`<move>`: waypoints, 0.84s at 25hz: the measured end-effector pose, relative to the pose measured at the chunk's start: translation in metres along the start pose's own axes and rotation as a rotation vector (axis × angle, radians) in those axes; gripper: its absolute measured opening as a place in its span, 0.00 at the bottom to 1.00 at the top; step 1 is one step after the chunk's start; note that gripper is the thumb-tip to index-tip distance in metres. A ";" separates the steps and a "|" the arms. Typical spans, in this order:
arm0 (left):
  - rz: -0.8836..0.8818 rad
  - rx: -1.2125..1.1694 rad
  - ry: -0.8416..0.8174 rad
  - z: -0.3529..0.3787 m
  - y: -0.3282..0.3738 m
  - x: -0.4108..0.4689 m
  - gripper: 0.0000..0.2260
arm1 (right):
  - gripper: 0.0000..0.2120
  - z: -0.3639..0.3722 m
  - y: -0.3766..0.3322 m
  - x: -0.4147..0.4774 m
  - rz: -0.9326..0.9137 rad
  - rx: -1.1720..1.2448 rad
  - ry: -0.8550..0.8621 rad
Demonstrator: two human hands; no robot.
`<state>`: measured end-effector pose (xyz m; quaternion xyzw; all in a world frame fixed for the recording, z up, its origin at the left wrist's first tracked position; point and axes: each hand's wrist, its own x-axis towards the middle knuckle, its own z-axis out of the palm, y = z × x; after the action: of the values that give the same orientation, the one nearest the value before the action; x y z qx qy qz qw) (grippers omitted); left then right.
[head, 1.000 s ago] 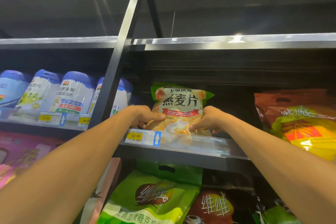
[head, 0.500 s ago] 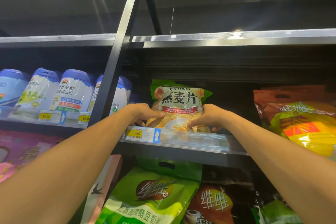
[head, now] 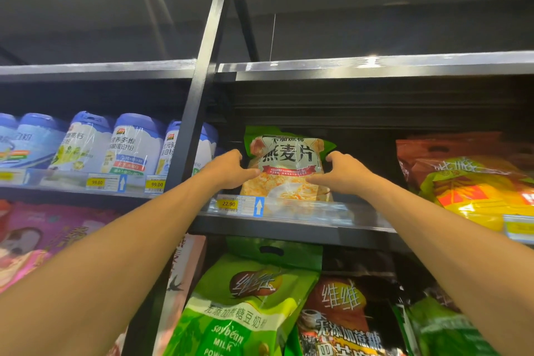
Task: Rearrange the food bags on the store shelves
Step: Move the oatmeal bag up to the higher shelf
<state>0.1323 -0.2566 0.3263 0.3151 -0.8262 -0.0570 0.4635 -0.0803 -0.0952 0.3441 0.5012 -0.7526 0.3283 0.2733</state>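
A green-topped oatmeal bag stands upright on the upper shelf, just right of the black upright post. My left hand grips its left edge and my right hand grips its right edge, thumbs on the front. The bag's bottom is hidden behind the clear shelf lip with a yellow 22.90 price tag.
Orange-and-yellow bags lean at the right of the same shelf. White tubs with blue lids fill the left bay beyond the black post. Below hang a green soybean milk bag, a brown bag and pink packs.
Both hands have slid a little higher on the oatmeal bag's sides, and the bag stands more upright and further back on the shelf.
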 end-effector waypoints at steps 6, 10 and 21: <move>0.345 0.161 0.311 -0.013 0.004 -0.062 0.31 | 0.39 -0.006 -0.012 -0.062 -0.186 -0.242 0.305; 0.467 0.298 0.395 -0.018 -0.003 -0.100 0.33 | 0.39 -0.001 -0.017 -0.101 -0.235 -0.305 0.382; 0.508 0.258 0.288 0.000 -0.054 -0.237 0.36 | 0.28 0.030 -0.045 -0.254 -0.374 -0.339 0.408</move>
<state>0.2455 -0.1635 0.1318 0.1599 -0.8048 0.2110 0.5312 0.0480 0.0152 0.1464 0.5019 -0.6213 0.2359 0.5536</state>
